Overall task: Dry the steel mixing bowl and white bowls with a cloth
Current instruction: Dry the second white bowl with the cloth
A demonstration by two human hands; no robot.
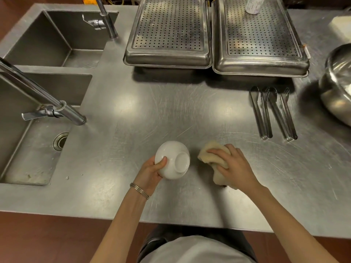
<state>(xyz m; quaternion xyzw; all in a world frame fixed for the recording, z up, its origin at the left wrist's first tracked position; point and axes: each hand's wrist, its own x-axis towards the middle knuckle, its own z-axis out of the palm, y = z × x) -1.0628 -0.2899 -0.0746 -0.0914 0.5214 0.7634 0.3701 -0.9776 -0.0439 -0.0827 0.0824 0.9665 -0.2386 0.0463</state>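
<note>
Thumb and fingers of my left hand (150,172) curl round the white bowl (171,160), thumb over its left side and the rest cupping it from below. It is tipped so that its foot faces up and to the right, and I hold it over the near middle of the counter (171,111). My right hand (234,166), just right of the white bowl and not touching it, clutches a bunched beige cloth (210,150), fingers bent over its top. The steel bowl (338,86) stands at the right edge, partly cut off, well apart from both hands. Two tongs (273,112) lie side by side just left of it. Two perforated trays (169,33) sit along the far side, a pale cup (253,4) on the right one. Two sinks (38,149) with taps lie to the left. Bangles (139,190) ring my left wrist.
</note>
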